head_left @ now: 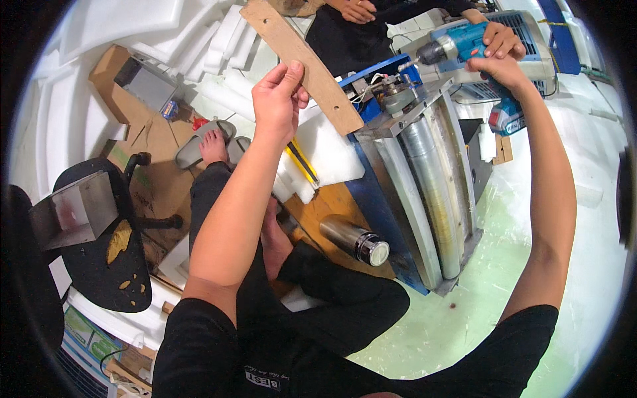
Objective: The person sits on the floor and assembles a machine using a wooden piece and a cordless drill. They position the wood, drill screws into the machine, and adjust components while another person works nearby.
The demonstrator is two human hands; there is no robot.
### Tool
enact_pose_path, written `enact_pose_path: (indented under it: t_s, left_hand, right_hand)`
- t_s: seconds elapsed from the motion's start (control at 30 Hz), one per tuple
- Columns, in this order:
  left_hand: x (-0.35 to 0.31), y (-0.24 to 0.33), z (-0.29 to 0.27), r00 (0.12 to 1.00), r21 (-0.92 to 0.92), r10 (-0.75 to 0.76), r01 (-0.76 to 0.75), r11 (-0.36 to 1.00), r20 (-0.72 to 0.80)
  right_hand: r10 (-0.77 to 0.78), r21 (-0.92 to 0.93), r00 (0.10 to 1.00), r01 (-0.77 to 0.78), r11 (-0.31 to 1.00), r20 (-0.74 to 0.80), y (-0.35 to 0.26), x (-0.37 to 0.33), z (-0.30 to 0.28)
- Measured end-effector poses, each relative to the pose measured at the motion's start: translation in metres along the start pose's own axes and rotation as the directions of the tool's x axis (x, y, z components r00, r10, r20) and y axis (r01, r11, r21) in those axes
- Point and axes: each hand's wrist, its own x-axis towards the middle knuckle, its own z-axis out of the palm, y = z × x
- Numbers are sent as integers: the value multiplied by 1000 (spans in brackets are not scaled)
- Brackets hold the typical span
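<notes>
My left hand (280,99) is closed on a flat wooden strip (317,74) with a hole near each end, pinched between thumb and fingers. A teal cordless drill (462,44) points left at the upper right, and my right hand (501,69) is closed about the top of its handle. Fingers (503,41) at the drill's rear seem to be the co-worker's; where the two hands overlap is hard to make out. Below the drill and strip stands a machine with a long metal roller (431,192) in a metal frame, wires and fittings (391,93) at its far end.
A steel flask (355,240) lies beside the machine. A yellow-and-black tool (303,166) rests by white foam (332,156). Left are a cardboard sheet (156,179), sandals (192,149) and a chair (99,245) bearing a metal box (76,209). A co-worker's hand (355,9) shows at the top.
</notes>
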Motion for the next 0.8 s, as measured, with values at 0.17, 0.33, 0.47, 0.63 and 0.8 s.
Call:
enact_pose_path:
  t_s: [0.17, 0.33, 0.47, 0.63, 0.8]
  left_hand:
    - [0, 2, -1, 1000, -29, -2, 2, 1000, 0]
    - [3, -1, 0, 1000, -31, -15, 15, 999, 12]
    - [3, -8, 0, 999, -10, -20, 20, 1000, 48]
    - [-15, 2, 9, 969, 68, -86, 72, 995, 232]
    - [-117, -3, 62, 892, 518, -133, -126, 846, 433]
  right_hand:
    - [91, 144, 993, -80, 986, -71, 31, 7, -56]
    - [-97, -177, 883, 17, 984, -460, 79, 25, -106]
    - [-88, -394, 841, -155, 906, -534, 78, -7, -129]
    - [-551, -512, 720, 313, 800, -421, 8, -181, -37]
    - [-253, 83, 889, 305, 949, -382, -72, -367, 85]
